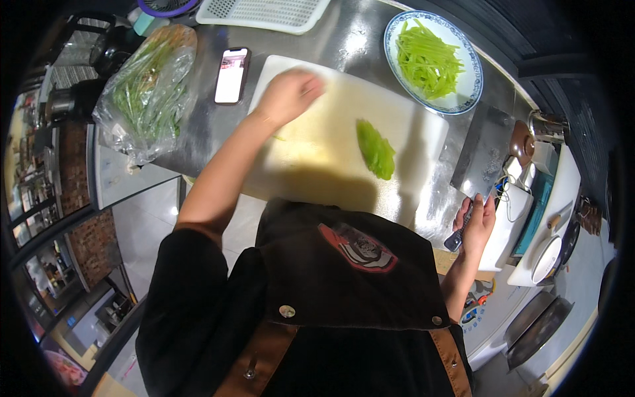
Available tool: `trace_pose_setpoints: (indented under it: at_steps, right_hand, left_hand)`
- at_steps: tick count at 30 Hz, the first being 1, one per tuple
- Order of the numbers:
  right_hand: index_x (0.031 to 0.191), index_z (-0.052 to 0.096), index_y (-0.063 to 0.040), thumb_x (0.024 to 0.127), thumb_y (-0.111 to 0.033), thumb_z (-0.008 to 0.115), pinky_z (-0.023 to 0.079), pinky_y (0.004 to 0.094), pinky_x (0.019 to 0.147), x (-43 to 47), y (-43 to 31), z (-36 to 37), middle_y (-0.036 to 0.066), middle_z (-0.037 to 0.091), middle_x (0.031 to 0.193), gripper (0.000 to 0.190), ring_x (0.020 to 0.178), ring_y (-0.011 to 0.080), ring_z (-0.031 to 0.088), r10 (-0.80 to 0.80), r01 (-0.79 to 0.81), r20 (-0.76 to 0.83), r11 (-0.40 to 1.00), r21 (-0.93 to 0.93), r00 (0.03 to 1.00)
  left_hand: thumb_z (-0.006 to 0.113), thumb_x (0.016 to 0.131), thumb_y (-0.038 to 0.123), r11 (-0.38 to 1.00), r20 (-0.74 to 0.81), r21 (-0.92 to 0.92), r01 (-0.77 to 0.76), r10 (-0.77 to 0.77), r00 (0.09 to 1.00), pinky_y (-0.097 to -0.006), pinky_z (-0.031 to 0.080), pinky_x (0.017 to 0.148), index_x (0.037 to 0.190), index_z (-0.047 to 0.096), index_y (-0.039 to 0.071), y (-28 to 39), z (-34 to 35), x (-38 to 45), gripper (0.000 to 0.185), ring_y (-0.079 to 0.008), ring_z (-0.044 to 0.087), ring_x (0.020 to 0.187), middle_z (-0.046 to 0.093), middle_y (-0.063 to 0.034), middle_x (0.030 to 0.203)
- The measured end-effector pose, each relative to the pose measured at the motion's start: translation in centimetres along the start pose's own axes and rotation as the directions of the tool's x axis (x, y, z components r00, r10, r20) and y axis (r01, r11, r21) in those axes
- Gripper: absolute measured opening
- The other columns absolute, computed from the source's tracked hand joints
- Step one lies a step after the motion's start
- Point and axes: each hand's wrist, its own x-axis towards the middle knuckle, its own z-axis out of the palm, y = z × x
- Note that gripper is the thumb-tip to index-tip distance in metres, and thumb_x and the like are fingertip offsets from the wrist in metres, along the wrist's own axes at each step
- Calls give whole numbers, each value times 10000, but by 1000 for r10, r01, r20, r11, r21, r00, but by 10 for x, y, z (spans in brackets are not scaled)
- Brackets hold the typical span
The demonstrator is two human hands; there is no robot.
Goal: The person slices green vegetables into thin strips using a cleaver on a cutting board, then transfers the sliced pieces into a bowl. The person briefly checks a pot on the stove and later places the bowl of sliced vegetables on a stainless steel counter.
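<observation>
In my right hand (477,223) is the dark handle of a Chinese cleaver (481,149). Its broad blade points away from me, near the right end of the steel worktop. My left hand (292,94) is over the far left part of a white cutting board (317,144). Its fingers look curled but are blurred, so I cannot tell if anything is inside them. A fanned stack of thin green vegetable slices (375,149), probably celtuce, lies right of the board's middle. Beyond the board, a blue-rimmed plate (392,44) bears a heap of green shreds (429,62).
A phone (232,77) with a lit screen lies left of the board, beside leafy greens in a clear plastic bag (151,94). A white perforated basket (263,15) stands at the back. A brown lidded pot (522,144) and a white cable (508,196) are right of the cleaver.
</observation>
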Motion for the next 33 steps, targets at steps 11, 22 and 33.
trace_pose_setpoints:
  at_steps: [11, 22, 33]
  right_hand:
    - [1032, 486, -46, 1052, -207, 429, 378, 227, 377, 5, 0, 27, 34, 516, 661, 172, 404, 93, 437, -38, 30, 125, 998, 63, 991]
    - [1092, 514, -19, 1056, -182, 416, 378, 236, 397, -3, 15, 6, 27, 529, 654, 194, 422, 92, 454, -93, 83, 120, 993, 85, 988]
    - [1022, 496, -49, 1050, -208, 442, 352, 224, 380, -9, 13, 8, 12, 497, 607, 170, 417, 84, 443, -99, 105, -71, 990, 89, 993]
  left_hand:
    - [664, 793, 42, 980, -20, 182, 79, -76, 997, -423, 497, 777, 817, 571, 69, -44, 8, -134, 100, -327, 592, 889, 576, -104, 883]
    - [509, 870, -50, 996, -123, 79, -52, 61, 991, -481, 444, 808, 934, 488, -24, 41, 36, -13, 72, -432, 527, 909, 538, -241, 923]
    - [579, 803, 34, 888, 161, -15, -460, 456, 875, -394, 501, 868, 973, 714, 117, 110, 75, 67, 233, -251, 613, 1003, 662, -55, 986]
